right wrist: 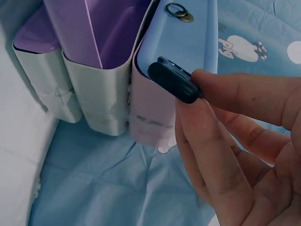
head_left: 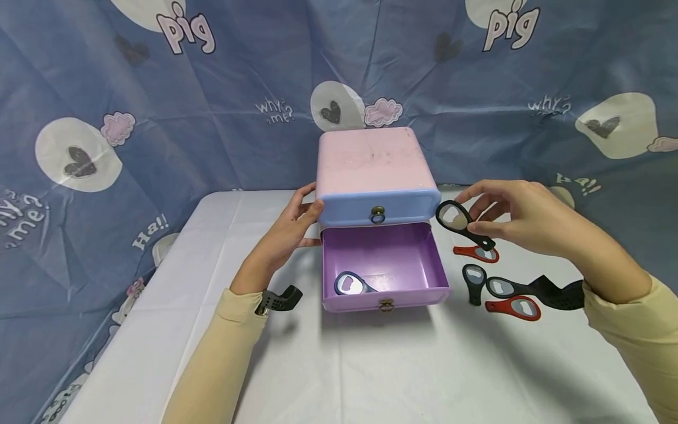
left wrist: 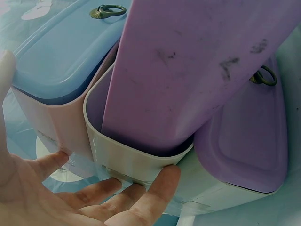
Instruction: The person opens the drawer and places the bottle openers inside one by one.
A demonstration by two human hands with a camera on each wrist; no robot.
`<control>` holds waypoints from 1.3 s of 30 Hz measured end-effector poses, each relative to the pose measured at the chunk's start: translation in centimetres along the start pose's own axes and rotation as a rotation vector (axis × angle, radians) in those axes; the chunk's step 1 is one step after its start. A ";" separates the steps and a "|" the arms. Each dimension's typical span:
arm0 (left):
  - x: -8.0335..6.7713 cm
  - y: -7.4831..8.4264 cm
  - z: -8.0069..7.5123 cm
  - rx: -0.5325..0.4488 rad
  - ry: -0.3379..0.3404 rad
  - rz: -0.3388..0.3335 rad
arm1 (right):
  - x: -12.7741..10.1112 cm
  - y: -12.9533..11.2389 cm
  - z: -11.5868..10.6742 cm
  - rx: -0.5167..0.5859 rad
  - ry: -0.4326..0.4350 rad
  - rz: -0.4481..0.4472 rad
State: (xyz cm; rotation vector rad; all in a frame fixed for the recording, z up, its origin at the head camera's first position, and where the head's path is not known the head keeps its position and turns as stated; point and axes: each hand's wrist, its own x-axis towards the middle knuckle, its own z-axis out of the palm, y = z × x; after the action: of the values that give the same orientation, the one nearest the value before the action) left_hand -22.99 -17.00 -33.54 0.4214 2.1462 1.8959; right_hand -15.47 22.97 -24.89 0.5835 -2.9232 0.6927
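Note:
A small pink drawer box [head_left: 371,162] stands mid-table; its blue upper drawer [head_left: 378,209] is closed and its purple lower drawer [head_left: 384,265] is pulled out. One blue bottle opener [head_left: 351,284] lies inside the purple drawer. My left hand [head_left: 293,227] rests with straight fingers [left wrist: 155,188] against the box's left side [left wrist: 51,127]. My right hand [head_left: 516,215] pinches a black bottle opener [head_left: 461,222] by its handle [right wrist: 171,82], held in the air just right of the box.
Several more openers lie on the white tablecloth right of the drawer: a red one [head_left: 479,253], a dark one [head_left: 473,278], a black one [head_left: 508,287] and another red one [head_left: 515,307]. A blue patterned curtain [head_left: 212,88] hangs behind the table.

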 end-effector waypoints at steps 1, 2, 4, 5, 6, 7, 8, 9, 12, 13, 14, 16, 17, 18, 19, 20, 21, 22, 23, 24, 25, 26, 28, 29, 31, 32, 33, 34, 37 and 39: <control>0.0 0.0 0.0 0.000 0.001 -0.002 | -0.1 -0.1 0.0 0.003 -0.006 -0.010; 0.0 0.0 0.0 0.000 0.002 -0.004 | -0.1 -0.2 0.1 0.007 -0.011 -0.021; 0.0 0.0 0.1 0.000 0.003 -0.007 | -0.1 -0.5 0.3 0.016 -0.021 -0.041; 0.0 -0.1 0.1 0.000 0.004 -0.009 | -0.1 -0.6 0.4 0.022 -0.025 -0.044; 0.0 -0.1 0.1 -0.001 0.006 -0.012 | 0.0 -0.8 0.6 0.035 -0.029 -0.049; 0.0 -0.2 0.1 0.000 0.006 -0.013 | 0.1 -1.0 0.8 0.049 -0.034 -0.054; -0.1 -0.2 0.1 0.001 0.006 -0.013 | 0.2 -1.2 1.0 0.066 -0.040 -0.059; -0.1 -0.2 0.1 0.003 0.006 -0.012 | 0.3 -1.4 1.2 0.086 -0.047 -0.061; 0.0 -0.3 0.1 0.003 0.005 -0.010 | 0.6 -2.0 1.7 0.155 -0.081 -0.058; 0.0 -0.3 0.1 0.004 0.005 -0.009 | 0.7 -2.2 1.9 0.172 -0.091 -0.055; 0.0 -0.3 0.1 0.004 0.005 -0.009 | 0.8 -2.4 2.0 0.177 -0.096 -0.056; -0.1 -0.3 0.1 0.002 0.005 -0.009 | 1.0 -2.9 2.3 0.181 -0.106 -0.064; -0.1 -0.2 0.1 0.001 0.003 -0.009 | 1.1 -3.1 2.5 0.179 -0.111 -0.069; -0.1 -0.2 0.1 0.002 0.003 -0.010 | 1.2 -3.4 2.7 0.184 -0.117 -0.074; -0.1 -0.2 0.1 0.001 0.002 -0.009 | 1.3 -3.6 2.8 0.178 -0.118 -0.087; -0.2 -0.2 0.1 0.000 0.001 -0.009 | 1.5 -3.9 3.0 0.175 -0.125 -0.099; -0.2 -0.2 0.1 -0.001 0.000 -0.008 | 1.6 -4.1 3.3 0.181 -0.135 -0.107; -0.2 -0.2 0.1 -0.002 -0.002 -0.008 | 1.8 -4.3 3.5 0.184 -0.145 -0.113; -0.2 -0.2 0.1 -0.002 -0.004 -0.006 | 2.0 -4.5 3.7 0.187 -0.154 -0.121; -0.2 -0.2 0.1 -0.001 -0.004 -0.006 | 2.2 -4.7 3.9 0.187 -0.163 -0.128; -0.2 -0.2 0.1 -0.001 -0.006 -0.004 | 2.4 -4.9 4.1 0.184 -0.171 -0.135; -0.2 -0.2 0.1 -0.001 -0.006 -0.003 | 2.7 -5.1 4.4 0.179 -0.177 -0.142; -0.2 -0.2 0.0 0.001 -0.006 -0.001 | 3.2 -5.6 4.8 0.169 -0.190 -0.147; -0.2 -0.2 0.0 0.001 -0.007 0.001 | 3.5 -5.9 5.1 0.172 -0.200 -0.151; -0.2 -0.2 0.0 0.000 -0.007 0.001 | 3.9 -6.2 5.6 0.165 -0.217 -0.152; -0.1 -0.2 0.0 -0.001 -0.007 0.000 | 4.0 -6.4 5.8 0.159 -0.224 -0.157; -0.1 -0.3 0.0 -0.001 -0.007 0.000 | 4.2 -6.5 6.1 0.153 -0.232 -0.162; -0.1 -0.3 0.0 -0.002 -0.007 -0.001 | 4.3 -6.6 6.4 0.151 -0.238 -0.168; 0.0 -0.4 0.0 0.000 -0.005 -0.002 | 4.6 -7.0 7.2 0.124 -0.238 -0.198; 0.0 -0.4 0.0 0.001 -0.002 -0.002 | 4.9 -7.3 7.8 0.114 -0.240 -0.208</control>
State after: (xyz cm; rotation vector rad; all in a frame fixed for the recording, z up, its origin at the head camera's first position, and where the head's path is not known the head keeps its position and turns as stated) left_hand -23.01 -17.03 -33.96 0.4211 2.1454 1.8931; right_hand -17.15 11.78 -28.01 1.0339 -2.9860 0.8185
